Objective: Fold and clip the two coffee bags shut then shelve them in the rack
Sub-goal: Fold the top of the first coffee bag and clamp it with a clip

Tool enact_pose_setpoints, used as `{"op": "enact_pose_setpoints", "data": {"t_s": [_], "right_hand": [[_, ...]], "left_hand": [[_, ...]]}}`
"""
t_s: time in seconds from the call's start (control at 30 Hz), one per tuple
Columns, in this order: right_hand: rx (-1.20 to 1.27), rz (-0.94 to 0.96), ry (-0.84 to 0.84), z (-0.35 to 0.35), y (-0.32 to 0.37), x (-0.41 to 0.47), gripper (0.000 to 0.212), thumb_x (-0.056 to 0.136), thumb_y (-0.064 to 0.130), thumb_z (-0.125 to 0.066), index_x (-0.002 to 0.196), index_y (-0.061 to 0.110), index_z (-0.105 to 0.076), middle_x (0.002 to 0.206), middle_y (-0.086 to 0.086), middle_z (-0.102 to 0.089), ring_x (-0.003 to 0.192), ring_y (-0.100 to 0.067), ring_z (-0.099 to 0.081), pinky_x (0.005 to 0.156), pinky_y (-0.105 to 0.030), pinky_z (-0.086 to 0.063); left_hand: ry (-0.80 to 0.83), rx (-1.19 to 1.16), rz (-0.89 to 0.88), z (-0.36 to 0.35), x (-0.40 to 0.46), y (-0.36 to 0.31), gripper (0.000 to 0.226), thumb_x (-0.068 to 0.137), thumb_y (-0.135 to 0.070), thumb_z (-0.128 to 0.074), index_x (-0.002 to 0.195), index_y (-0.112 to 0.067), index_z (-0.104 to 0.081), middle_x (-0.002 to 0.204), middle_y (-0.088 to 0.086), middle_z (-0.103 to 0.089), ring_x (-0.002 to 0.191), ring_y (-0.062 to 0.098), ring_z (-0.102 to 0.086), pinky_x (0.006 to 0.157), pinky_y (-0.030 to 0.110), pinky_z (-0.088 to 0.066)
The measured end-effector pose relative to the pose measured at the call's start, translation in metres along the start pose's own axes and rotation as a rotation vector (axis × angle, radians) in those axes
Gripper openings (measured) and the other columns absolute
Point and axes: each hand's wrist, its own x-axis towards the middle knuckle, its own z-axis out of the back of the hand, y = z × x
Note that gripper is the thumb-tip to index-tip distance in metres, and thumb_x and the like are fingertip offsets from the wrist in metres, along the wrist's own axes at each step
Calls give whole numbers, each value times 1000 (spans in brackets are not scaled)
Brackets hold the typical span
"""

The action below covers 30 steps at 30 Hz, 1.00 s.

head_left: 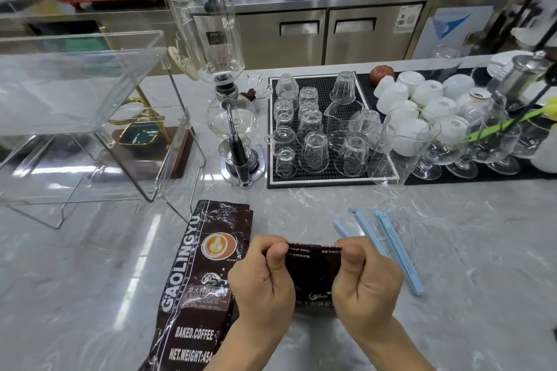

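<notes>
A dark brown coffee bag is held upright between my hands at the near middle of the counter. My left hand pinches the left end of its folded-over top and my right hand pinches the right end. A second dark brown coffee bag, printed GAOLINGYU, lies flat just left of my left hand, its top pointing away. Two light blue sealing clips lie on the counter right of my right hand. The clear acrylic rack stands at the left.
A glass siphon brewer stands behind the flat bag. A black mat holds several upturned glasses; white cups and stemmed glasses fill the back right. The marble counter stretches around my hands.
</notes>
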Motion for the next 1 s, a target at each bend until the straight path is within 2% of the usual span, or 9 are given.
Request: {"op": "enact_pose_setpoints", "data": {"t_s": [0.1, 0.2, 0.3, 0.4, 0.6, 0.77, 0.87, 0.93, 1.0], "right_hand": [[15, -68, 34, -3, -6, 0, 49, 103, 38, -29, 68, 14, -52, 41, 3, -41, 44, -6, -37, 44, -4, -21], [122, -147, 66, 0, -6, -2, 45, 99, 48, -35, 70, 21, -56, 58, 16, -48, 49, 10, -45, 50, 3, -28], [333, -214, 94, 6, -4, -5, 40, 93, 51, -48, 74, 21, -66, 70, 17, -67, 58, 0, -62, 54, -8, -45], [526, -287, 168, 12, -1, -8, 18, 84, 45, -65, 80, 29, -73, 74, 8, -70, 66, -11, -67, 62, -20, -53], [572, -353, 198, 18, -8, -16, 8, 77, 41, -74, 83, 37, -76, 78, 12, -74, 70, -12, -70, 67, -22, -54], [545, -392, 188, 19, -16, -23, 4, 76, 30, -77, 78, 27, -77, 75, 3, -75, 70, -20, -71, 66, -27, -55], [543, -424, 194, 21, -19, -23, 15, 77, 35, -76, 78, 20, -77, 77, 1, -76, 72, -22, -72, 68, -27, -56], [508, -438, 226, 22, -19, -23, 17, 77, 37, -75, 79, 20, -76, 79, 2, -76, 75, -21, -73, 71, -28, -57], [480, -450, 246, 22, -21, -25, 17, 77, 38, -74, 81, 22, -76, 86, 2, -77, 82, -21, -73, 77, -27, -56]], "left_hand": [[22, -25, 52, 0, 0, 5, 43, 101, -53, -30, 78, -24, -53, 73, -1, -55, 48, 6, -47, 45, 7, -30], [67, -179, 117, 5, 2, 3, 40, 95, -57, -44, 77, -25, -59, 66, -22, -61, 53, -10, -53, 50, 0, -34], [136, -333, 180, 10, 2, -2, 8, 70, -35, -76, 71, -39, -69, 66, -29, -67, 58, -11, -61, 57, 4, -45], [217, -433, 271, 17, -5, 0, 26, 51, -21, -80, 68, -40, -75, 63, -18, -73, 56, -4, -65, 56, 10, -50], [338, -527, 259, 23, -9, 5, 26, 57, -9, -82, 76, -27, -78, 76, -10, -79, 70, 8, -74, 65, 17, -56], [340, -549, 259, 21, -11, 7, 19, 64, -12, -82, 79, -23, -78, 76, -5, -78, 70, 13, -74, 65, 20, -57], [349, -549, 243, 20, -11, 8, 18, 68, -14, -81, 81, -25, -77, 75, -3, -78, 69, 16, -74, 64, 23, -57], [360, -523, 234, 20, -11, 11, 23, 67, -14, -81, 83, -29, -76, 78, -8, -78, 72, 14, -74, 71, 23, -57], [357, -414, 202, 20, -12, 19, 21, 67, -22, -82, 83, -33, -75, 79, -14, -78, 79, 14, -72, 89, 27, -51]]}}
